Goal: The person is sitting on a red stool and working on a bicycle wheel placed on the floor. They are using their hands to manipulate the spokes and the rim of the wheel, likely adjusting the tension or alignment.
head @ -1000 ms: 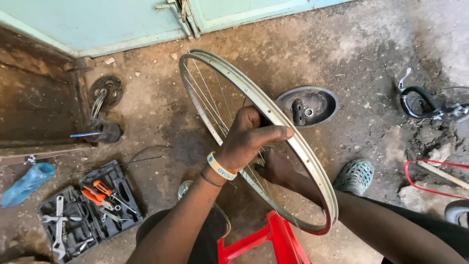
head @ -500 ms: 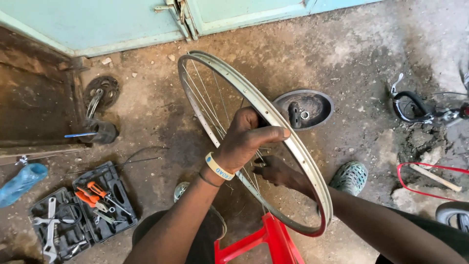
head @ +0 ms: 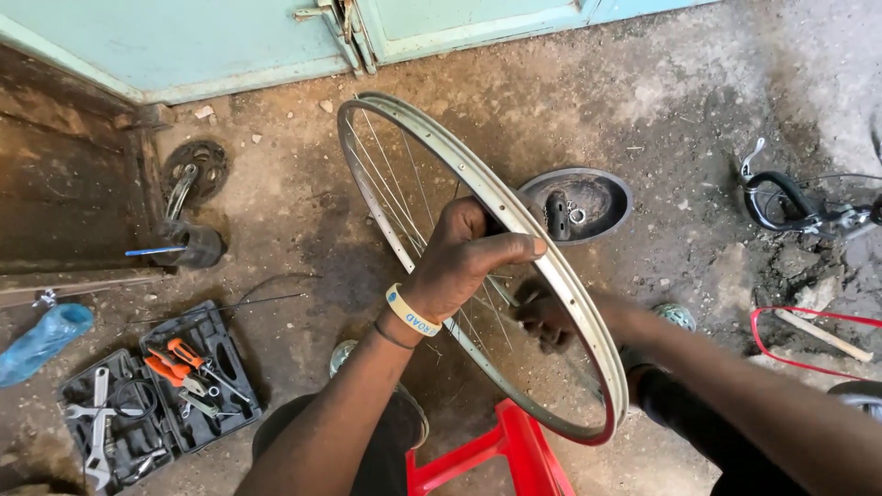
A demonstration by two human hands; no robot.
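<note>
A silver spoked bicycle wheel rim (head: pixel 404 124) stands on edge in front of me, tilted toward my lap. My left hand (head: pixel 464 262), with a pale wristband, grips the rim's upper edge, thumb laid over it. My right hand (head: pixel 544 317) reaches through behind the rim and sits among the spokes near the hub; the rim partly hides it, and I cannot tell whether it holds anything. A red plastic stool (head: pixel 496 459) is under the wheel's lower edge.
An open black tool case (head: pixel 152 404) with wrenches and orange-handled pliers lies at lower left, a blue plastic bottle (head: pixel 41 338) beside it. A dark round dish (head: pixel 579 207) with small parts sits behind the wheel. A chainring (head: pixel 195 170), bicycle parts and red wire lie around.
The view has shifted slightly. My right forearm has pushed further through behind the rim; my left hand keeps its hold on the rim.
</note>
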